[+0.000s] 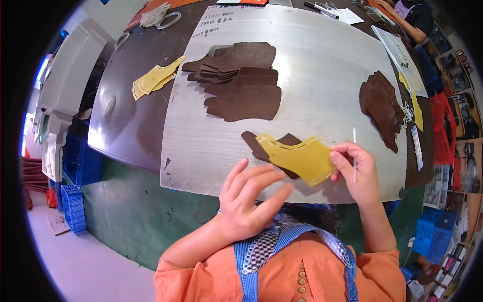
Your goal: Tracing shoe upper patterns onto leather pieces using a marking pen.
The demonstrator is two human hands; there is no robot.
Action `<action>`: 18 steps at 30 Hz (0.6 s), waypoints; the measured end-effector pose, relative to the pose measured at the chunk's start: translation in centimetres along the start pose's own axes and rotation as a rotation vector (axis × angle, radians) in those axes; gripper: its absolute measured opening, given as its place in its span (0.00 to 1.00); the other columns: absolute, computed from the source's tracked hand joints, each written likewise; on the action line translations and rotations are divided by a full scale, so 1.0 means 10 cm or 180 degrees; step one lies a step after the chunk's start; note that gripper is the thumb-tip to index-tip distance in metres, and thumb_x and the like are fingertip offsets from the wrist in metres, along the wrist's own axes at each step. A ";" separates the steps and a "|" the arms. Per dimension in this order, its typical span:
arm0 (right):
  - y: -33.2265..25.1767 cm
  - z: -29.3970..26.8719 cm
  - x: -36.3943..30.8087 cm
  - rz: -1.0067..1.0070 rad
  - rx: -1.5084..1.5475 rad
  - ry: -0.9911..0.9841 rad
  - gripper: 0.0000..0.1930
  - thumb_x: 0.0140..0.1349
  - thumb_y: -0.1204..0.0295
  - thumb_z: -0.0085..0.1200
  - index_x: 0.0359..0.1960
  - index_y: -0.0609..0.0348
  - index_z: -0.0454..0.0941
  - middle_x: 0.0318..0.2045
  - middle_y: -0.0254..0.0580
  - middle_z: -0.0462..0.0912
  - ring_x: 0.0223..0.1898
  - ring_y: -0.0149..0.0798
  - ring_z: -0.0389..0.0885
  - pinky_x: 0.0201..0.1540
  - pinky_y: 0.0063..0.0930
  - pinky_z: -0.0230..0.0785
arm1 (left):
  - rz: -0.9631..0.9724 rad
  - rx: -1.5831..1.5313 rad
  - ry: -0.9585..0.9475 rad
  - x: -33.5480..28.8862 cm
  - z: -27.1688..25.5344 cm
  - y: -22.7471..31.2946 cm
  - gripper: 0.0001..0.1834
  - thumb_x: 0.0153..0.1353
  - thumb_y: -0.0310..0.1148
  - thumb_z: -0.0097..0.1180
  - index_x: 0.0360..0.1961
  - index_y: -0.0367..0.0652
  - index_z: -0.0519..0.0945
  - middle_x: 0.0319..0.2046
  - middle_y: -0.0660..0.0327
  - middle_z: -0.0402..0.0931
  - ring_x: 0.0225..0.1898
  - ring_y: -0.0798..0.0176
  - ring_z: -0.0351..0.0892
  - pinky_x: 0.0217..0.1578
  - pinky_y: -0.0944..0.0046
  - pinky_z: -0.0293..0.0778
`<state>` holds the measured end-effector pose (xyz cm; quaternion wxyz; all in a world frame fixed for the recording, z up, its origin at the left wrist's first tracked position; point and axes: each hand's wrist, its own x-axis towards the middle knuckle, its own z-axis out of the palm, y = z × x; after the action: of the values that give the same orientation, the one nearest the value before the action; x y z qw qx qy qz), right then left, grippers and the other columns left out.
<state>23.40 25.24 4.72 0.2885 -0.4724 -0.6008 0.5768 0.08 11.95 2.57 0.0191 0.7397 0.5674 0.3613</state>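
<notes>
My right hand point(358, 168) pinches the right end of a yellow shoe-upper template point(297, 157) between thumb and fingers. A thin white stick, perhaps a marking pen point(354, 176), also stands upright in that hand. Beneath the template a dark brown cut piece point(255, 145) lies on the pale board, mostly covered. Whether the template touches it I cannot tell. My left hand point(251, 201) is at the template's lower left, fingers spread and holding nothing. Farther off, a fanned pile of brown pieces point(244, 93) lies on the board, with another brown stack point(381, 108) at its right.
The pale board point(322, 65) rests on a dark table point(128, 118). Yellow templates point(155, 80) lie to the left, and tape rolls point(169, 20) behind them. White sticks point(417, 146) and string point(408, 116) are at the right edge. Another person point(415, 22) sits at the far right.
</notes>
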 end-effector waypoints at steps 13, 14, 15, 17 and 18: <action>-0.01 0.32 0.15 -0.0852 -0.1653 0.0107 0.05 0.63 0.77 0.68 0.38 0.61 0.85 0.30 0.44 0.89 0.32 0.37 0.91 0.37 0.28 0.81 | -0.0180 -0.0199 -0.0764 0.14 0.03 -0.08 0.25 0.57 0.32 0.71 0.58 0.54 0.87 0.66 0.49 0.76 0.69 0.45 0.76 0.67 0.41 0.74; -0.01 0.33 0.15 -0.0902 -0.1677 0.0124 0.05 0.63 0.77 0.69 0.38 0.61 0.85 0.30 0.43 0.89 0.31 0.38 0.91 0.37 0.29 0.81 | -0.0211 -0.0225 -0.0801 0.15 0.02 -0.08 0.25 0.57 0.32 0.71 0.58 0.54 0.87 0.66 0.49 0.75 0.69 0.45 0.76 0.67 0.41 0.73; -0.01 0.34 0.16 -0.0958 -0.1699 0.0138 0.05 0.63 0.77 0.69 0.38 0.60 0.85 0.30 0.43 0.89 0.31 0.38 0.91 0.37 0.29 0.81 | -0.0244 -0.0244 -0.0835 0.15 0.02 -0.09 0.25 0.57 0.33 0.72 0.59 0.54 0.87 0.67 0.49 0.75 0.69 0.45 0.75 0.67 0.41 0.73; 0.00 0.35 0.18 -0.0965 -0.1743 0.0152 0.05 0.62 0.77 0.69 0.37 0.60 0.85 0.30 0.43 0.89 0.31 0.39 0.91 0.36 0.30 0.81 | -0.0250 -0.0290 -0.0874 0.17 0.01 -0.09 0.25 0.58 0.32 0.68 0.60 0.52 0.86 0.67 0.48 0.74 0.71 0.45 0.74 0.68 0.41 0.72; 0.01 0.35 0.18 -0.0983 -0.1780 0.0153 0.06 0.62 0.76 0.70 0.37 0.60 0.84 0.30 0.43 0.88 0.31 0.39 0.90 0.35 0.30 0.81 | -0.0264 -0.0321 -0.0907 0.17 0.01 -0.09 0.25 0.59 0.30 0.64 0.61 0.49 0.85 0.68 0.48 0.73 0.72 0.45 0.72 0.69 0.41 0.71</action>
<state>19.61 25.39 3.72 0.2458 -0.4501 -0.7936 0.3275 -0.48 13.75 2.99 0.1514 0.7575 0.5702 0.2797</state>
